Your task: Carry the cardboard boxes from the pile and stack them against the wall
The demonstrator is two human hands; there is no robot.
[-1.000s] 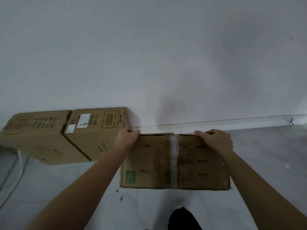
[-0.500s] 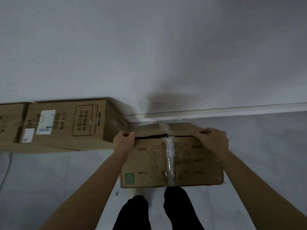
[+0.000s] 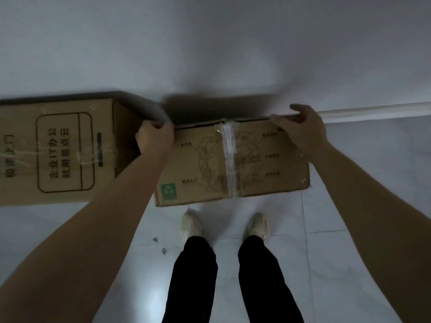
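A taped cardboard box [image 3: 200,164] with a green logo and a line drawing sits low in front of my feet, close to the white wall [image 3: 210,43]. My left hand [image 3: 155,137] grips its far left corner, fingers curled over the edge. My right hand [image 3: 300,127] holds the far right edge, fingers bent over the top. A larger cardboard box [image 3: 63,152] with printed characters stands directly to the left, touching the wall, its right side close to my left hand.
A white baseboard [image 3: 373,113] runs along the wall at the right. My two feet in light shoes [image 3: 191,226] stand on the pale tiled floor [image 3: 349,229] just behind the box. Small bits of debris [image 3: 159,245] lie on the tiles.
The view has tilted down and closer, so my shoes now show. The held box has come nearer the wall beside the larger box. Both hands keep their grip on its far edge.
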